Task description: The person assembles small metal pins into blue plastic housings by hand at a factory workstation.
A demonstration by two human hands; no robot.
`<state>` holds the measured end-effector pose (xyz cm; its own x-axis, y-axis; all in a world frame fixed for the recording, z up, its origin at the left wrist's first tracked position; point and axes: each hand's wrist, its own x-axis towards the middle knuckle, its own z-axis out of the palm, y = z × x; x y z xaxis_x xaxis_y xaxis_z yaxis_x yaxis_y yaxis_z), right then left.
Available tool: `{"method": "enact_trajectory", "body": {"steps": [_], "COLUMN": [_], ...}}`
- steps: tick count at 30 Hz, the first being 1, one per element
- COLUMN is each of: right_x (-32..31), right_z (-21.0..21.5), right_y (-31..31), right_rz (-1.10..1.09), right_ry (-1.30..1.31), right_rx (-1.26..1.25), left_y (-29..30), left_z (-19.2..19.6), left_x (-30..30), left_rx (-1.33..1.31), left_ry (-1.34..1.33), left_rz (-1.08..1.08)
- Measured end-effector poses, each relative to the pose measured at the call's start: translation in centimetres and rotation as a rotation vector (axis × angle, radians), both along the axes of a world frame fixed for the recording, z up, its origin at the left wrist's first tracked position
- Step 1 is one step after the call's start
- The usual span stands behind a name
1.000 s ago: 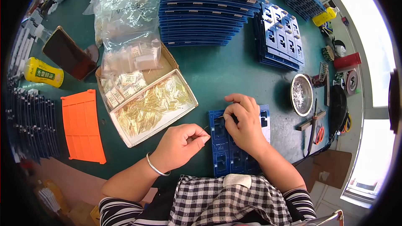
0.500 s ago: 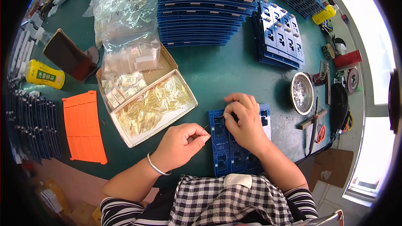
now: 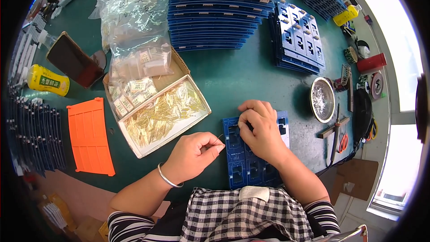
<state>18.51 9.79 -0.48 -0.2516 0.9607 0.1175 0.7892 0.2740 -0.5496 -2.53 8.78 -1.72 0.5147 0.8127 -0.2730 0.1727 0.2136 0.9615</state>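
A blue circuit board panel (image 3: 237,157) with square cutouts lies on the table before me. My right hand (image 3: 260,127) rests over its far half, thumb and fingers pinched together near the left edge; what they hold is hidden. Just left of the panel, my left hand (image 3: 195,154) is closed in a pinch. A thin metal pin (image 3: 220,136) pokes out from its fingertips. Beyond that hand, a shallow cardboard box (image 3: 197,115) holds many loose gold-coloured pins (image 3: 156,114). Small labelled packets (image 3: 134,92) lie in its far compartment.
Stacked blue boards (image 3: 210,31) stand at the back, with another stack (image 3: 298,40) to their right. A metal bowl (image 3: 322,100) and a soldering iron (image 3: 336,136) are at right. An orange plastic tray (image 3: 91,136), a phone (image 3: 74,58) and a yellow bottle (image 3: 48,80) sit left.
My right hand has shifted very slightly left over the board. The left hand keeps its pinch on the pin in the same place.
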Motion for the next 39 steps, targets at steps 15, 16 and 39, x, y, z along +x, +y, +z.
{"method": "enact_trajectory", "body": {"steps": [15, 16, 39], "right_x": [-1.8, -1.9, 4.1], "right_z": [1.7, 1.8, -0.6], "right_y": [0.3, 0.2, -0.5], "right_rz": [0.196, 0.209, -0.004], "right_ry": [-0.509, -0.571, 0.062], "right_rx": [0.221, 0.250, 0.065], "left_y": [-0.2, -0.1, 1.8], "left_z": [0.0, 0.0, 0.8], "left_x": [0.0, 0.0, 2.6], "left_rx": [0.029, 0.033, 0.334], "left_ry": [0.018, 0.021, 0.088], "left_rz": [0.011, 0.011, -0.014]}}
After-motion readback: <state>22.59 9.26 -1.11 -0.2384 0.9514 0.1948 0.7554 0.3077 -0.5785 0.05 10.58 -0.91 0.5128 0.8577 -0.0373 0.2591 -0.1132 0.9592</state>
